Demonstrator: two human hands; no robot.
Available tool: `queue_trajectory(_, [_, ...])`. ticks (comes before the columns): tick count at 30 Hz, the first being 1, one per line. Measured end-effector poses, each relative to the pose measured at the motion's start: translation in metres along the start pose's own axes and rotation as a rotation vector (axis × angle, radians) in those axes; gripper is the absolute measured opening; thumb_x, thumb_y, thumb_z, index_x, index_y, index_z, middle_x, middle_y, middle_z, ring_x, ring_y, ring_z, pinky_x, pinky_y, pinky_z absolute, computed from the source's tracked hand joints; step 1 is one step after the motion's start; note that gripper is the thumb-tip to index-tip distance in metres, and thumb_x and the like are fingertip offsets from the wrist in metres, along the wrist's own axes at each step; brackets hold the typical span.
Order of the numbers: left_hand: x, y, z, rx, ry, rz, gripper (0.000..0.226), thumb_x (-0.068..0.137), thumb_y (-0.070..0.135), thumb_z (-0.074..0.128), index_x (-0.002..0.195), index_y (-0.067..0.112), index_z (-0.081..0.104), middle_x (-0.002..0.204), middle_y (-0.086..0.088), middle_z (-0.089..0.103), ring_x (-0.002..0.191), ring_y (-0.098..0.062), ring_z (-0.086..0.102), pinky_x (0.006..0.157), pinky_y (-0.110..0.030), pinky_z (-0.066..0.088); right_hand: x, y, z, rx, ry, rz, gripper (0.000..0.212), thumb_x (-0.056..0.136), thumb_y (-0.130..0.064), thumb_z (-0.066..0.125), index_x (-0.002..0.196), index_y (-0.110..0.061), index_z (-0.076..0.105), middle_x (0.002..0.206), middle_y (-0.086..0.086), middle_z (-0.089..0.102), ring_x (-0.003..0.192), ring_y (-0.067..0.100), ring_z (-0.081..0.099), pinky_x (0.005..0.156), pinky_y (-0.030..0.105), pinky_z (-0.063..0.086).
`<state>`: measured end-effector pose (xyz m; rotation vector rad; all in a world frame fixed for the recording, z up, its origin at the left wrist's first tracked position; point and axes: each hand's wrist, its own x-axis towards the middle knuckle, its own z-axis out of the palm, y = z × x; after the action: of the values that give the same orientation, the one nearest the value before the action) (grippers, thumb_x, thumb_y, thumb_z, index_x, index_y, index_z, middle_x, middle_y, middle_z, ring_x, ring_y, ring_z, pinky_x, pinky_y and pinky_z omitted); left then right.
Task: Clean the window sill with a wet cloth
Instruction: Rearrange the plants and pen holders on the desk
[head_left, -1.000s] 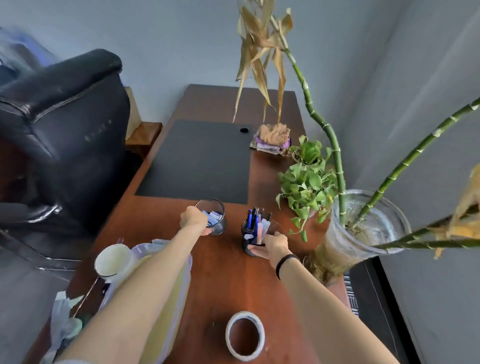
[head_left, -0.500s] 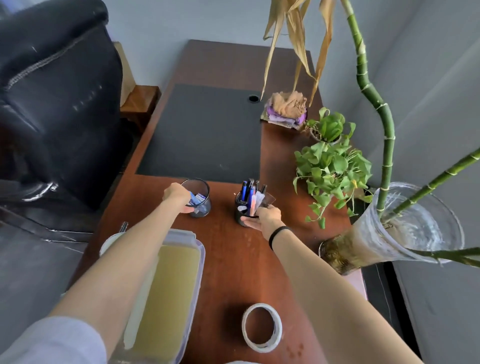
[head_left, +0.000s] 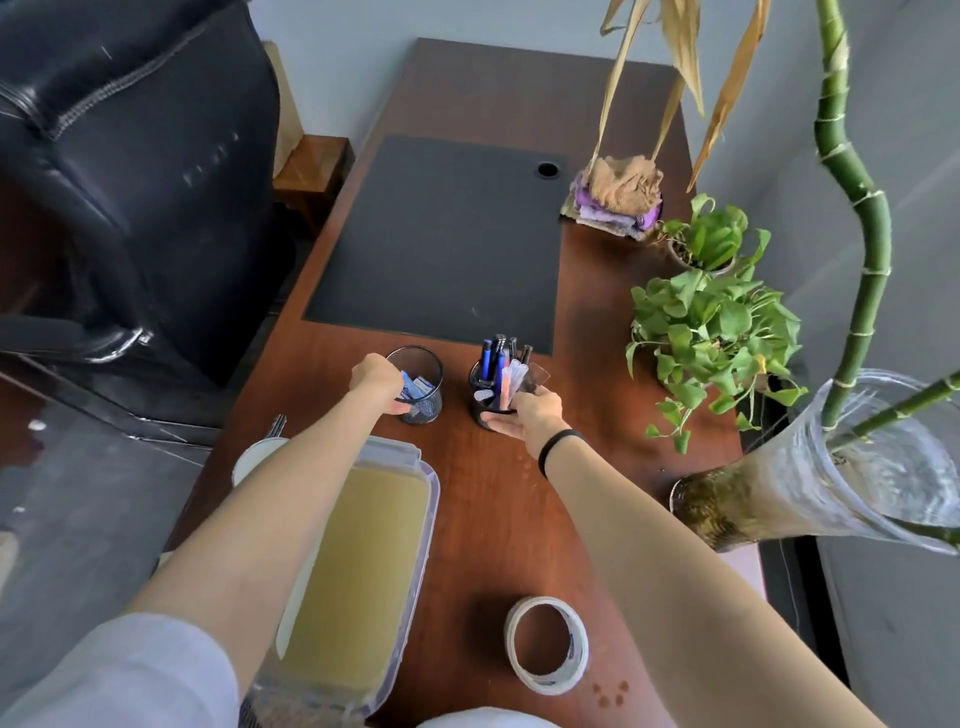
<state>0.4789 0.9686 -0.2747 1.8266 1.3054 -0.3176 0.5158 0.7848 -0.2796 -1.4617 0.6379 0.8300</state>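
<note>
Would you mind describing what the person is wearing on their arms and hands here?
Both hands are bare, with no gloves. The left hand and its forearm are uncovered, and a pale grey sleeve covers the arm above the elbow at the bottom left. The right hand has a thin black band round its wrist, and that arm shows no sleeve up to the frame edge.

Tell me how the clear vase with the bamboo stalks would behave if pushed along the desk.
Probably top-heavy: the clear vase flares wide above a narrow base and bamboo stalks lean out, so it may tip. Likely heavy and fragile: it looks like glass, with murky contents low down.
</note>
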Motion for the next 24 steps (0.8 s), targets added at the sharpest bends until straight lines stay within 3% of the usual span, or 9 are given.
queue_trajectory(3, [0.000, 0.000, 0.000, 0.016, 0.016, -0.003, 0.052, 0.080, 0.005, 0.073, 0.125, -0.006, 0.049, 0.132, -0.012, 0.054, 0.113, -0.030, 0.057, 0.060, -0.024, 0.048, 0.002, 0.000, 0.003, -0.025, -0.024, 0.014, 0.046, 0.101, -0.017, 0.036, 0.147, -0.015, 0.028, 0.128, 0.010, 0.059, 0.083, 0.030, 0.071, 0.051, 0.026, 0.056])
queue_trajectory(6, [0.003, -0.002, -0.001, 0.072, 0.034, 0.018, 0.054, 0.078, 0.008, 0.076, 0.123, -0.007, 0.050, 0.129, -0.012, 0.056, 0.110, -0.029, 0.059, 0.080, -0.028, 0.051, 0.001, 0.000, 0.006, -0.032, -0.049, 0.017, 0.040, 0.102, -0.023, 0.033, 0.141, -0.011, 0.036, 0.122, 0.010, 0.062, 0.078, 0.027, 0.071, 0.049, 0.025, 0.053])
queue_trajectory(10, [-0.001, -0.003, -0.004, 0.126, 0.074, 0.079, 0.037, 0.092, 0.004, 0.050, 0.128, -0.006, 0.048, 0.127, -0.024, 0.054, 0.103, -0.039, 0.061, 0.085, -0.042, 0.054, -0.003, 0.002, 0.004, -0.042, -0.071, 0.041, 0.038, 0.102, -0.015, 0.035, 0.139, -0.009, 0.036, 0.112, 0.015, 0.066, 0.077, 0.026, 0.070, 0.060, 0.027, 0.057])
queue_trajectory(13, [-0.010, -0.003, -0.003, 0.242, 0.210, 0.131, 0.045, 0.091, 0.012, 0.047, 0.134, 0.001, 0.042, 0.136, -0.021, 0.042, 0.120, -0.035, 0.047, 0.099, -0.040, 0.044, -0.008, 0.009, -0.006, -0.115, -0.067, 0.015, 0.032, 0.096, -0.013, 0.052, 0.125, -0.002, 0.045, 0.097, 0.012, 0.063, 0.098, 0.031, 0.067, 0.078, 0.033, 0.058])
queue_trajectory(16, [-0.027, 0.000, 0.001, 0.265, 0.279, 0.215, 0.041, 0.091, 0.010, 0.046, 0.131, 0.002, 0.043, 0.137, -0.020, 0.035, 0.124, -0.034, 0.039, 0.096, -0.041, 0.040, -0.016, 0.021, -0.027, -0.422, -0.092, -0.058, 0.041, 0.094, -0.015, 0.055, 0.129, 0.005, 0.049, 0.117, 0.018, 0.063, 0.105, 0.028, 0.065, 0.088, 0.039, 0.055])
queue_trajectory(18, [-0.038, 0.001, 0.004, 0.285, 0.260, 0.261, 0.040, 0.089, 0.009, 0.045, 0.129, 0.003, 0.046, 0.135, -0.020, 0.036, 0.123, -0.035, 0.041, 0.096, -0.042, 0.040, -0.024, 0.028, -0.042, -0.609, -0.161, 0.016, 0.049, 0.091, -0.015, 0.061, 0.135, -0.001, 0.044, 0.135, 0.019, 0.052, 0.117, 0.025, 0.058, 0.096, 0.044, 0.049])
queue_trajectory(22, [-0.062, -0.002, 0.014, 0.277, 0.241, 0.297, 0.040, 0.090, 0.009, 0.043, 0.129, 0.003, 0.048, 0.136, -0.020, 0.039, 0.122, -0.036, 0.044, 0.098, -0.039, 0.039, -0.047, 0.046, -0.063, -1.290, -0.372, 0.203, 0.078, 0.076, -0.024, 0.078, 0.142, -0.011, 0.038, 0.138, 0.019, 0.048, 0.120, 0.032, 0.054, 0.088, 0.048, 0.053])
queue_trajectory(24, [-0.079, -0.005, 0.021, 0.278, 0.232, 0.316, 0.036, 0.091, 0.010, 0.046, 0.125, 0.000, 0.052, 0.135, -0.022, 0.045, 0.120, -0.037, 0.048, 0.095, -0.037, 0.041, -0.063, 0.057, -0.072, -1.583, -0.391, 0.192, 0.076, 0.078, -0.026, 0.077, 0.142, -0.009, 0.039, 0.136, 0.020, 0.050, 0.121, 0.032, 0.053, 0.093, 0.045, 0.050])
